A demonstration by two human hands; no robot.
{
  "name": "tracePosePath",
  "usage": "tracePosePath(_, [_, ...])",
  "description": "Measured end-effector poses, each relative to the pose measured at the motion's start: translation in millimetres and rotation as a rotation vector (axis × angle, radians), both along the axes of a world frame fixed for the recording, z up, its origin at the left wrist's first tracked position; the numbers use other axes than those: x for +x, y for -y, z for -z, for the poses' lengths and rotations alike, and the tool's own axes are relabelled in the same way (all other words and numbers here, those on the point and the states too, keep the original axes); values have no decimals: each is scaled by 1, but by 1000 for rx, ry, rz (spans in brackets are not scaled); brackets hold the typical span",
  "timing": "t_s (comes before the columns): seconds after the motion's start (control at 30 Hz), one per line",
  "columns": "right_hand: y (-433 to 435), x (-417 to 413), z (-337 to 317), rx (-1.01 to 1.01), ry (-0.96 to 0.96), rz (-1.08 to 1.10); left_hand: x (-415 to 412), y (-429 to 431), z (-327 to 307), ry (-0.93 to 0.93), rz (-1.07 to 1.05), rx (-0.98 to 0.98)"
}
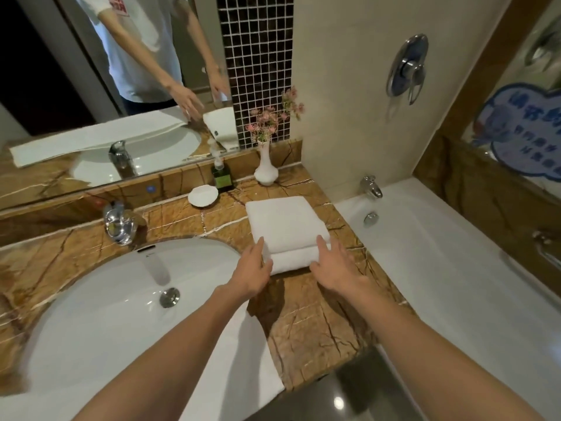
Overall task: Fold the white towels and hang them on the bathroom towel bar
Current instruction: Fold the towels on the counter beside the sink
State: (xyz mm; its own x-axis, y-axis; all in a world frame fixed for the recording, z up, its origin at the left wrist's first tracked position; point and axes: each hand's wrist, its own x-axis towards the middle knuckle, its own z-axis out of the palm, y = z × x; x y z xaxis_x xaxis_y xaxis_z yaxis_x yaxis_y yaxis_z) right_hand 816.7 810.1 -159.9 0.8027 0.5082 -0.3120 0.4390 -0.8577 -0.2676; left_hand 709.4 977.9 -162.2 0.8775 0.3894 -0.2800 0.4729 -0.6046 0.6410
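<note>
A white vase (266, 168) at the back of the bench (306, 326) holds pink flowers (270, 120); beside it stand a green pump bottle (223, 176) and a shell-shaped soap dish (202, 195). The bench is brown veined marble with a white sink (91, 305) and chrome tap (120, 223), a mirror (76, 71) behind, a bathtub (440, 268) to the right. Two white folded towels (285, 226) lie stacked on the bench between sink and tub. The left hand (250, 271) and right hand (335, 265) are open, fingers spread, touching the stack's near corners, gripping nothing
</note>
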Motion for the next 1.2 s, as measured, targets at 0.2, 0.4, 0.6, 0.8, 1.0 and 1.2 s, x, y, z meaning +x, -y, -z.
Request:
tracePosePath(0.2, [-14, 30, 5, 57, -95, 47, 37, -5, 3, 111, -225, -154])
tracePosePath(0.4, [-24, 43, 12, 335, -171, 256, 59, -16, 3, 165, -508, -317])
tracePosePath(0.6, [-31, 61, 3, 490, -213, 429, 69, -28, -8, 91, -599, -545])
tracePosePath(0.8, [-42, 51, -16, 398, -77, 368, 72, -24, -26, 252, -445, -500])
tracePosePath(1.0, [-84, -1, -47, 516, 109, -9, 81, -21, -64, 595, -455, -417])
tracePosePath(1.2, [-108, -1, -84, 759, 36, -19, 68, -38, -108, 720, -432, -425])
